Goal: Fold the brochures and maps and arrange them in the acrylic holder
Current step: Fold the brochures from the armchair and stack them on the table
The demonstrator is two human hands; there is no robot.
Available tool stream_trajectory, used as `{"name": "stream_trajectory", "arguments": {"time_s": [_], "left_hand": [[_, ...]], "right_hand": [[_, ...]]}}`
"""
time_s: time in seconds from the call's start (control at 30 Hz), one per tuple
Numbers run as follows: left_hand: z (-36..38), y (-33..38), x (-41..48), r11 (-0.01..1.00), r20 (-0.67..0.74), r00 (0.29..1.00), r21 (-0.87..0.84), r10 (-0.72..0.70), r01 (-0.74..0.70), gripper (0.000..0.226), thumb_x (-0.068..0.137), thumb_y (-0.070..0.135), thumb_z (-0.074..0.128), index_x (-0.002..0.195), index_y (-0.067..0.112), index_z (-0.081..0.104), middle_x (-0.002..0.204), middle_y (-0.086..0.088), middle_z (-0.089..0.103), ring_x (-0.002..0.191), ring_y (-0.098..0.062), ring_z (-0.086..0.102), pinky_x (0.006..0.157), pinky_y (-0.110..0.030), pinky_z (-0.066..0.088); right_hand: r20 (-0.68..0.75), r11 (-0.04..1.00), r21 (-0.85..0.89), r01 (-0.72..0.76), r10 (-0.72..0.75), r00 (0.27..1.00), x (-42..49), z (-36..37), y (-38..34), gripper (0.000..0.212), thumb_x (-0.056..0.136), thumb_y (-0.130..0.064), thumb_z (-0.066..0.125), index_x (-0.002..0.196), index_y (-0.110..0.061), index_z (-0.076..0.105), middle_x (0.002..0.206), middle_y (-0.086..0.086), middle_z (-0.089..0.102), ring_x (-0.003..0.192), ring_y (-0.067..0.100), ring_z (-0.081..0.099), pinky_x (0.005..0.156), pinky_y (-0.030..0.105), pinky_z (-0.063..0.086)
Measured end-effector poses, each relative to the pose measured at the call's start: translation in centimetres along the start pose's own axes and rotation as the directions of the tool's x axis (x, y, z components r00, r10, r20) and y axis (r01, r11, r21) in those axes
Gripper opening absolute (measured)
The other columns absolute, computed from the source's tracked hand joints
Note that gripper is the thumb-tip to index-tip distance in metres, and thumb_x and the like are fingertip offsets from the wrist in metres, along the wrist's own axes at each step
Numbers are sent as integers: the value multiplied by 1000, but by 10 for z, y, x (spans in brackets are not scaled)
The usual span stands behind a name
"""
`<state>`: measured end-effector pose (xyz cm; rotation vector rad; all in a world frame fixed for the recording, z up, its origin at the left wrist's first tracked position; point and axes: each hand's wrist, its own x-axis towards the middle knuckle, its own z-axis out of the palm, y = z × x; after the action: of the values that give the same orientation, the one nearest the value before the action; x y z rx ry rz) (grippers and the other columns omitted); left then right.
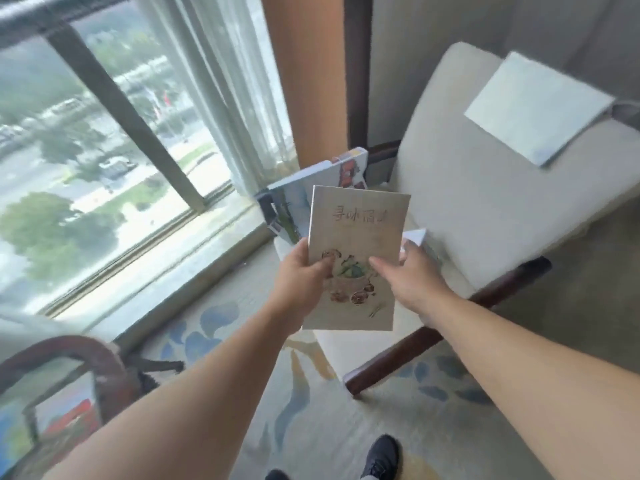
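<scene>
A folded beige brochure (356,244) with a food drawing and red lettering is held upright in mid-air in front of me. My left hand (304,271) grips its left edge, thumb on the front cover. My right hand (412,275) holds its right edge, thumb across the drawing, and a bit of white paper (415,235) sticks up behind the fingers. Behind the brochure, several colourful folded brochures (311,192) stand upright at the chair seat's front corner. I cannot make out the acrylic holder around them.
A cream armchair (485,202) with dark wooden frame fills the right side, a pale folded sheet (536,109) lying on its top. A large window (104,150) with sheer curtain is at left. A second chair's wooden arm (79,355) sits bottom left. Patterned carpet lies below.
</scene>
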<state>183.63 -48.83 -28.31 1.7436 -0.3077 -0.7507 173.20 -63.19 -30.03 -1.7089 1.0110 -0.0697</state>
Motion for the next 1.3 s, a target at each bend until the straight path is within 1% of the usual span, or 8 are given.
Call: {"name": "stream_trajectory", "arguments": {"time_s": [0.2, 0.33, 0.43, 0.53, 0.7, 0.8, 1.07, 1.3], "left_hand": [[-153, -12, -76, 996, -354, 935, -87, -15, -17, 19, 89, 15, 58, 102, 28, 59, 98, -2, 72, 88, -22, 71, 74, -47, 60], [-249, -56, -147, 991, -550, 833, -135, -61, -16, 18, 88, 21, 63, 95, 36, 57, 93, 1, 71, 76, -15, 71, 57, -32, 60], [-314, -95, -204, 986, -653, 747, -165, -123, 17, 21, 86, 22, 63, 91, 41, 56, 89, 6, 70, 75, -12, 71, 59, -35, 61], [-370, -126, -252, 983, -747, 645, -181, -158, 30, 21, 85, 16, 63, 89, 36, 58, 85, 9, 68, 63, 2, 67, 47, -17, 52], [-435, -168, -296, 961, -785, 560, -264, -267, 88, 21, 83, 17, 62, 96, 33, 62, 91, 10, 72, 80, -11, 70, 65, -31, 58], [-463, -194, -306, 953, -810, 505, -282, -297, 108, 20, 84, 15, 62, 93, 33, 62, 86, 17, 71, 74, 3, 67, 56, -14, 50], [-524, -260, -306, 885, -810, 358, -412, -465, 217, 18, 84, 20, 63, 91, 37, 61, 87, 15, 72, 78, -7, 70, 60, -29, 56], [-552, -328, -297, 808, -729, 351, -505, -587, 304, 25, 84, 15, 62, 92, 38, 61, 86, 15, 72, 71, 0, 67, 48, -12, 46]], "right_hand": [[254, 972, -88, 216, -188, 949, -53, 132, -91, 32, 92, -36, 65, 120, -20, 62, 113, -2, 69, 98, 22, 65, 89, 42, 53], [418, 934, -165, 318, -225, 880, -115, 238, -116, 29, 91, -39, 64, 116, -25, 60, 109, -4, 69, 95, 20, 66, 86, 45, 55], [529, 895, -215, 392, -230, 817, -168, 316, -122, 38, 91, -37, 65, 125, -22, 54, 109, -4, 68, 92, 18, 67, 76, 39, 56], [619, 838, -250, 486, -247, 745, -216, 381, -126, 46, 91, -30, 64, 131, -27, 43, 113, -2, 66, 95, 19, 66, 78, 41, 57], [716, 792, -271, 547, -215, 664, -260, 461, -129, 51, 90, -28, 64, 135, -24, 41, 122, 1, 64, 106, 24, 65, 88, 48, 55], [766, 755, -302, 581, -171, 620, -264, 503, -130, 52, 90, -29, 63, 136, -21, 40, 123, 4, 65, 105, 26, 65, 87, 49, 55], [870, 659, -339, 671, -53, 491, -246, 613, -114, 48, 90, -33, 62, 132, -20, 44, 130, 2, 62, 114, 24, 61, 94, 44, 52], [880, 596, -416, 687, 74, 469, -229, 674, -75, 47, 92, -38, 57, 133, -22, 41, 125, -2, 63, 96, 19, 65, 71, 32, 48]]}}
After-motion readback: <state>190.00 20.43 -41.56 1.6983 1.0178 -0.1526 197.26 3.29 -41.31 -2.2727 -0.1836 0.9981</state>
